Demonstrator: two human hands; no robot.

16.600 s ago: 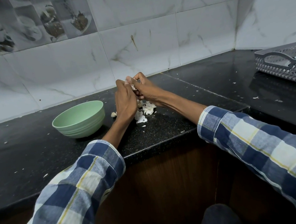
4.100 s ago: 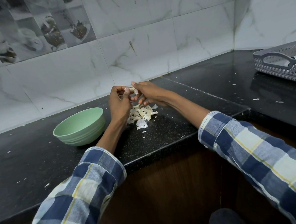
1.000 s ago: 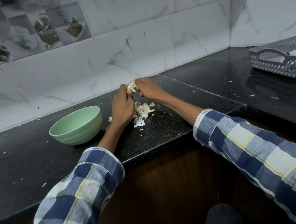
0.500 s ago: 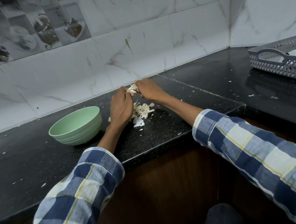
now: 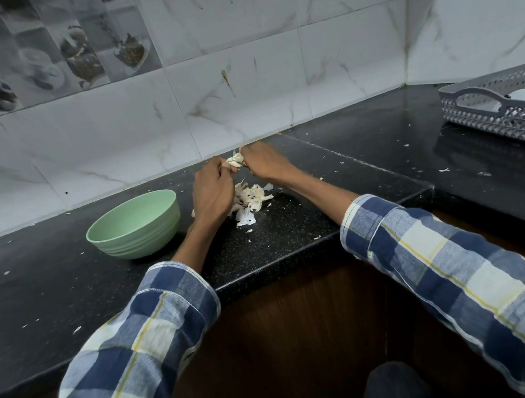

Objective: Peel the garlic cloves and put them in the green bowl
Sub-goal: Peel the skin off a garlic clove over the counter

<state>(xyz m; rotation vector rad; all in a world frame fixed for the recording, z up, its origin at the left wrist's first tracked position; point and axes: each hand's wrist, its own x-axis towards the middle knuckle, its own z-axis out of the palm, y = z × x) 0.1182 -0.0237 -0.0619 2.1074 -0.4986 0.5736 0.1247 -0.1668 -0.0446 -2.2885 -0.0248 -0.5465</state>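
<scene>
A long black stone counter with tiny light specks (image 5: 287,228) fills the middle of the view and bends round a corner at about 2 o'clock. Behind it stands a wall of big white marble-look tiles (image 5: 234,87), with grey picture tiles of cups and bowls (image 5: 50,57) up at 10 o'clock. Under the counter is a dark brown wooden cupboard front (image 5: 292,334).

Two arms in blue, white and yellow checked shirt sleeves (image 5: 441,265) reach in from 7 o'clock and 4 o'clock.

A grey plastic basket with little holes and a handle (image 5: 479,114) sits on the counter at 3 o'clock, well apart from the hands. Something white lies inside it, too hidden to name.

A round pale green bowl with ridged sides (image 5: 135,226) stands on the counter at 9 o'clock, just beside the left wrist. Its inside cannot be seen from here.

The left hand (image 5: 212,192) has its fingers curled, and its fingertips pinch one end of a small white garlic clove with papery skin (image 5: 234,160). The right hand (image 5: 262,162) is curled too and pinches the other end. The clove is held up in the air between both hands, near the wall.

Right below the hands lies a little heap of white garlic skins (image 5: 249,199) on the counter. Tiny white skin bits (image 5: 76,329) are scattered around.
</scene>
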